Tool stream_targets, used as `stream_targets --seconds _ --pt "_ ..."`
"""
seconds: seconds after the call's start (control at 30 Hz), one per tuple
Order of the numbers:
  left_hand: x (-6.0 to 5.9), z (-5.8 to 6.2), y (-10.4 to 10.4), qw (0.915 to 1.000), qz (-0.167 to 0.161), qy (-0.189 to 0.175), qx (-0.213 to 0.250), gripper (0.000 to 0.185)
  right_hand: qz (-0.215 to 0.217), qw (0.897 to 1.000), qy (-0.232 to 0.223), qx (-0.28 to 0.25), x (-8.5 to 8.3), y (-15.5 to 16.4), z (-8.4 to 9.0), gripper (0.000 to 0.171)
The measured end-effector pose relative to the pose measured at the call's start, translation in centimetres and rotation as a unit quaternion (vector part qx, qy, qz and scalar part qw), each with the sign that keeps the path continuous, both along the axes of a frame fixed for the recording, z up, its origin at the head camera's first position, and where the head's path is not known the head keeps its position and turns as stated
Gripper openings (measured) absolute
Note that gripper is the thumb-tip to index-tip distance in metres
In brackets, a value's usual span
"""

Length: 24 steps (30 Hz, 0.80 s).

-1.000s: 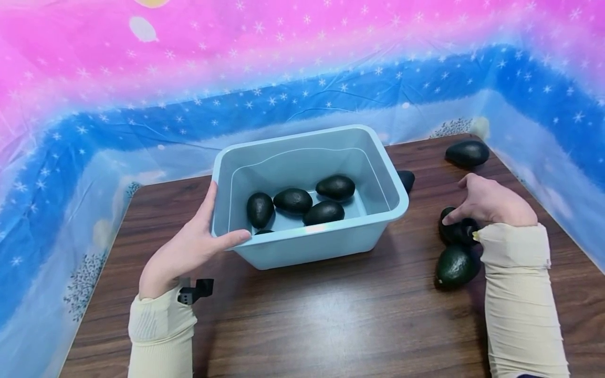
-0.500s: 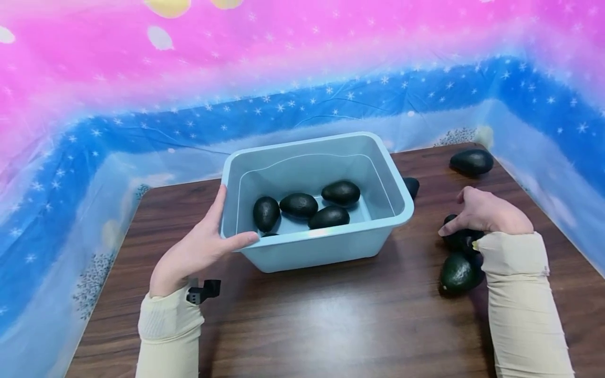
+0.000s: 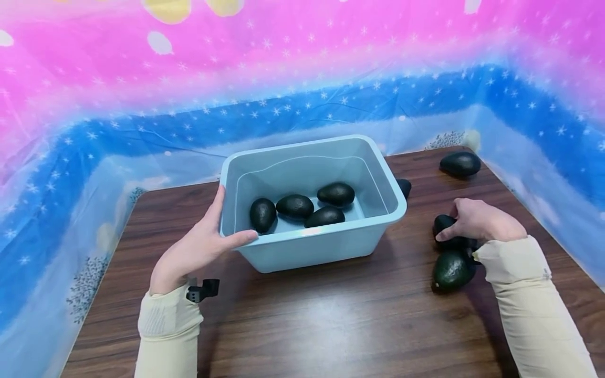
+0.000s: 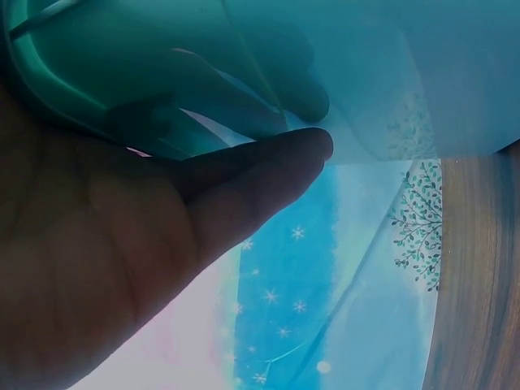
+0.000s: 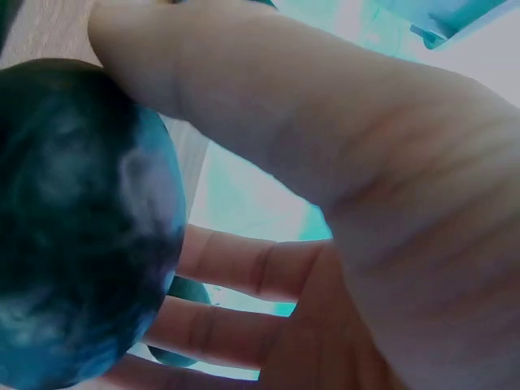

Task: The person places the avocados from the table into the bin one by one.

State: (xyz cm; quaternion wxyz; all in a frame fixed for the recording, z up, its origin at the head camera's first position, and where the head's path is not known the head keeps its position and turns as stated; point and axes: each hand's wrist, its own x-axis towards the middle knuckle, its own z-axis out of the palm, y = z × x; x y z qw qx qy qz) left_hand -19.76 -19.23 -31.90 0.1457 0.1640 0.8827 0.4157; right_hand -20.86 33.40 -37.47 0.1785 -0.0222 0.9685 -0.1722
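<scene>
Held avocado is on the right side of the scene, right of the bin; can't tell whether it sits on the table or is just off it. Right hand has hold of it: thumb on one side, curled fingers on the other, gap only as wide as the fruit. Near avocado lies close by on the near side; contact not clear. Pale blue bin stands upright mid-table, four avocados visible on its floor, toward the near wall. Left hand is spread wide at the bin's near left corner: thumb along the near rim, fingers straight against the left side, no fruit in it. One half-hidden avocado pokes out behind the bin's right end; far avocado lies at the table's far right corner. Dark wood-grain table, pink and blue snowflake cloth around its far side.
</scene>
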Motion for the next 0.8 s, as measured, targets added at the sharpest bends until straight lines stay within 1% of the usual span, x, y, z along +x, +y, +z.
stream_targets --seconds 0.13,0.27,0.43,0.6,0.8 --pt "0.0 -0.1 0.1 0.9999 0.001 -0.005 0.016 0.109 0.008 1.0 0.005 -0.009 0.1 -0.1 -0.1 0.06" --pt "0.0 -0.1 0.0 0.9999 0.001 0.0 0.014 0.109 0.016 1.0 0.014 -0.007 0.2 -0.1 0.2 0.06" --pt "-0.1 -0.2 0.0 0.9997 0.005 0.011 0.023 0.109 0.014 0.999 0.033 -0.001 0.2 0.0 1.0 0.064" --pt "0.0 -0.2 -0.1 0.9997 0.001 0.008 0.023 0.109 0.013 0.999 0.049 0.003 0.3 0.1 1.9 0.063" --pt "0.0 -0.1 0.0 0.9995 0.005 0.011 0.028 0.107 0.023 0.996 0.086 -0.006 0.9 0.3 3.1 0.063"
